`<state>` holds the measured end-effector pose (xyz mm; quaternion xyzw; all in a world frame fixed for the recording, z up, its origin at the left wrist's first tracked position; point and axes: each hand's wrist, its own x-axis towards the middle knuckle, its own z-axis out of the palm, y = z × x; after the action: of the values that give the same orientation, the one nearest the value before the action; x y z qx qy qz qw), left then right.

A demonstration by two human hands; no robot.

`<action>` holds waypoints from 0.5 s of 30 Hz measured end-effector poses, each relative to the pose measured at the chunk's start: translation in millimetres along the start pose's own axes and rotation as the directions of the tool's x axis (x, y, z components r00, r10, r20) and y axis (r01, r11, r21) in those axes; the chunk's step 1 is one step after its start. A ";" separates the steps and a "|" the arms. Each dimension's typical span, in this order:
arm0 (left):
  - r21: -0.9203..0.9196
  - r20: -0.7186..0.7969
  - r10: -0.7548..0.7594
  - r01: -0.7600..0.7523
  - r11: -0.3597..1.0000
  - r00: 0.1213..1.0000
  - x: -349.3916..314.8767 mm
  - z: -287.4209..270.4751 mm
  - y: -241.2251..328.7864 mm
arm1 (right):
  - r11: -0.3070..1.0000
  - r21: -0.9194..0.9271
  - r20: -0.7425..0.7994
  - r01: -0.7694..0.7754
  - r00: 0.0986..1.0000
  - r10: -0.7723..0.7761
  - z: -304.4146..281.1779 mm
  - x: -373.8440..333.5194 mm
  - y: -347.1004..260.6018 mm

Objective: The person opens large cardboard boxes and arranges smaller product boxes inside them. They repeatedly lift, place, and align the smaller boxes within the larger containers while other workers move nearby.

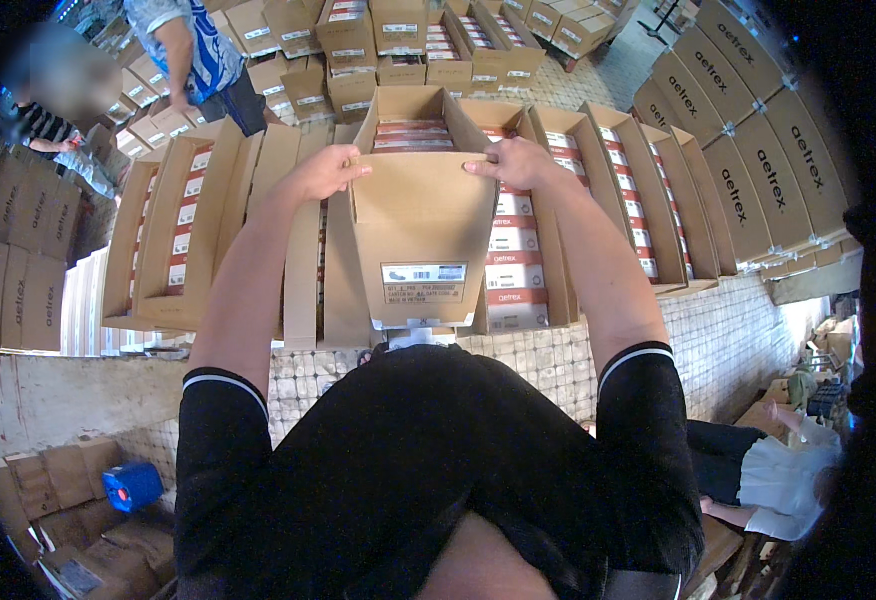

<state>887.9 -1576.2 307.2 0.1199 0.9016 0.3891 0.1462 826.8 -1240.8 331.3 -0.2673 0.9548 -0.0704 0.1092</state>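
An open cardboard carton (423,225) stands in front of me, tilted slightly, its near end toward my body. My left hand (330,172) grips its near left top corner, thumb on the outer face, the other fingers partly hidden. At the near right top corner my right hand (514,163) holds on the same way. Inside the carton lie red-and-white boxes (413,135), partly hidden by the near wall. A white printed label (424,275) is on that wall, with a strip of tape (420,324) at its bottom edge.
Open cartons of red-and-white boxes stand in a row on both sides, among them one (518,260) at right. Tall stacks of closed cartons (758,160) rise at far right. Two people (203,55) are at upper left, another person (778,475) at lower right. A blue jug (133,487) sits lower left.
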 end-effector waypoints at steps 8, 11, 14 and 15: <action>0.079 -0.053 -0.025 0.030 0.996 0.998 -1.0 2.1 -0.5 | 1.000 0.008 -0.009 -0.030 1.000 0.030 1.9 -0.3 -5.2; 0.154 -0.050 -0.052 0.059 0.986 0.997 -6.6 0.8 5.3 | 0.999 -0.020 0.077 -0.040 0.996 0.042 0.4 -0.9 -4.6; 0.236 -0.057 -0.007 0.021 0.972 0.998 -29.4 22.6 3.2 | 0.999 -0.053 0.152 0.002 0.988 0.006 18.1 -18.5 -4.4; 0.257 -0.082 0.065 -0.042 0.965 0.994 -40.9 35.7 -1.1 | 0.998 -0.060 0.129 0.033 0.991 -0.025 32.6 -31.7 -6.0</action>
<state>938.6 -1566.7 289.9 0.1444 0.9463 0.2786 0.0782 864.3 -1231.7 306.3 -0.2884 0.9436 -0.0250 0.1607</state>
